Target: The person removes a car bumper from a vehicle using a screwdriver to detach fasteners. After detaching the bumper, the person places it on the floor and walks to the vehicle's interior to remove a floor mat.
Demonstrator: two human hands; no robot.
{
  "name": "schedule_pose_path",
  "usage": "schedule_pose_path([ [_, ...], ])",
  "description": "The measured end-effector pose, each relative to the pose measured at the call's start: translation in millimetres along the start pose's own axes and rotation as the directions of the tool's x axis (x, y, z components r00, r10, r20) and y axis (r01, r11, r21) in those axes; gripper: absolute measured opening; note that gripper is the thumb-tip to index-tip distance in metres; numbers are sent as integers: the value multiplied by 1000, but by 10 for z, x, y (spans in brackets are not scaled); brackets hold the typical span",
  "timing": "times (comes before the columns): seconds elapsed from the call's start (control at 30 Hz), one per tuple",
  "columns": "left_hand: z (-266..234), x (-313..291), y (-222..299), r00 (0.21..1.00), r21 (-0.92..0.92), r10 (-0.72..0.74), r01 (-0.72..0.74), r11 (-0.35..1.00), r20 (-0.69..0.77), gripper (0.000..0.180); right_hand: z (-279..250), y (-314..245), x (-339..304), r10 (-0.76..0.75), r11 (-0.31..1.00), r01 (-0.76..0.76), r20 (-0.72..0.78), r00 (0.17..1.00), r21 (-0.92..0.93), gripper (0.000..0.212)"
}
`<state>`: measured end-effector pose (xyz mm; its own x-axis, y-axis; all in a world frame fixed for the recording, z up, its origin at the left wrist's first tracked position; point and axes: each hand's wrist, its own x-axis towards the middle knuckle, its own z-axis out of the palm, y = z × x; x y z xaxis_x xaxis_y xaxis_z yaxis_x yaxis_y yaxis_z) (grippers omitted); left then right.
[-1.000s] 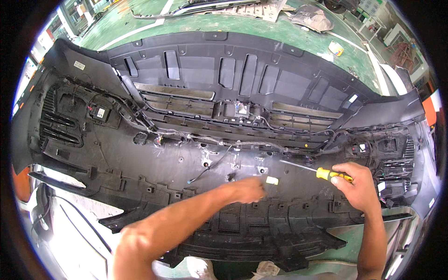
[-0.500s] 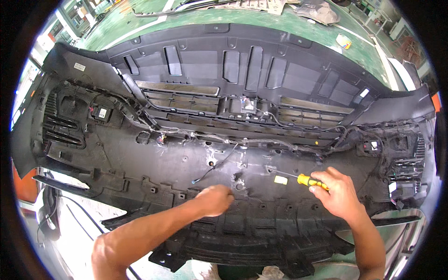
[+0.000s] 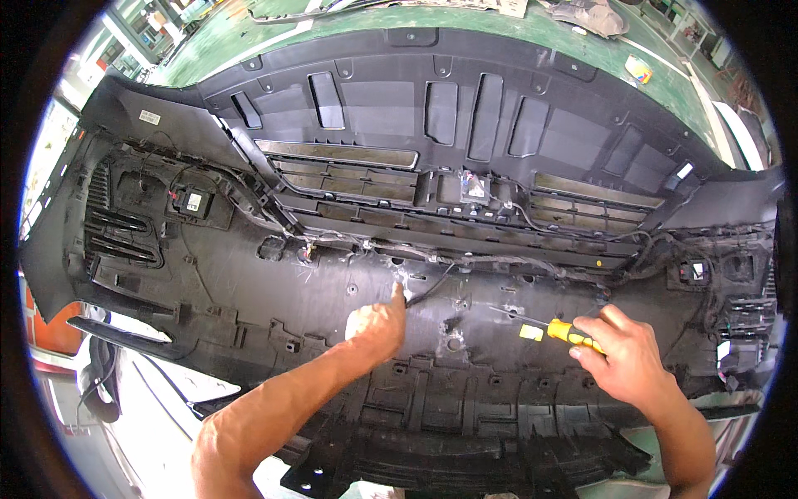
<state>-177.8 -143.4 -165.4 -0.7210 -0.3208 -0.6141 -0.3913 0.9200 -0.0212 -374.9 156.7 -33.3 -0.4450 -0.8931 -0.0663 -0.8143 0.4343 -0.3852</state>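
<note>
Vehicle workshop: large curved black plastic bumper [image 3: 307, 291], centre; yellow-and-black-handled metal screwdriver [image 3: 573, 333], 4 o'clock; green painted floor [image 3: 237, 41] with straight white line [image 3: 301, 30], 11 o'clock.

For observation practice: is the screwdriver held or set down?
Held: the right hand grips the yellow-handled screwdriver, shaft pointing left. Cannot tell whether its tip touches the bumper cover.

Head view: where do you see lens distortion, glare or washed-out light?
Head view: dark corners frame the picture, and the far edge of the large black plastic bumper looks bowed, perhaps partly from the lens; head view: pale sheen shows on its middle, near the bare left hand; head view: the white surface at lower left looks washed out.
</note>
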Motion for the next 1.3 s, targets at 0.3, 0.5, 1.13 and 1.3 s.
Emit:
schedule_pose_path([
  [0.3, -5, 281, -129, 1000, 24, -19, 19, 1000, 9, 88, 99, -214, 577, -244, 970, 244, 13, 970, 8, 34],
  [0.5, -7, 434, -132, 993, 90, -8, -3, 996, 120, 85, 311, -204, 969, -335, 942, 335, 46, 941, -10, 39],
  [1.13, 122, 410, -38, 949, -86, -44, 74, 994, 311, 88, 233, -612, 859, -380, 922, 382, 38, 924, -68, 27],
  [1.3, -172, -206, -319, 999, -628, 9, -30, 777, -36, 57, 84, -655, 556, -232, 972, 233, 48, 971, -21, 27],
])
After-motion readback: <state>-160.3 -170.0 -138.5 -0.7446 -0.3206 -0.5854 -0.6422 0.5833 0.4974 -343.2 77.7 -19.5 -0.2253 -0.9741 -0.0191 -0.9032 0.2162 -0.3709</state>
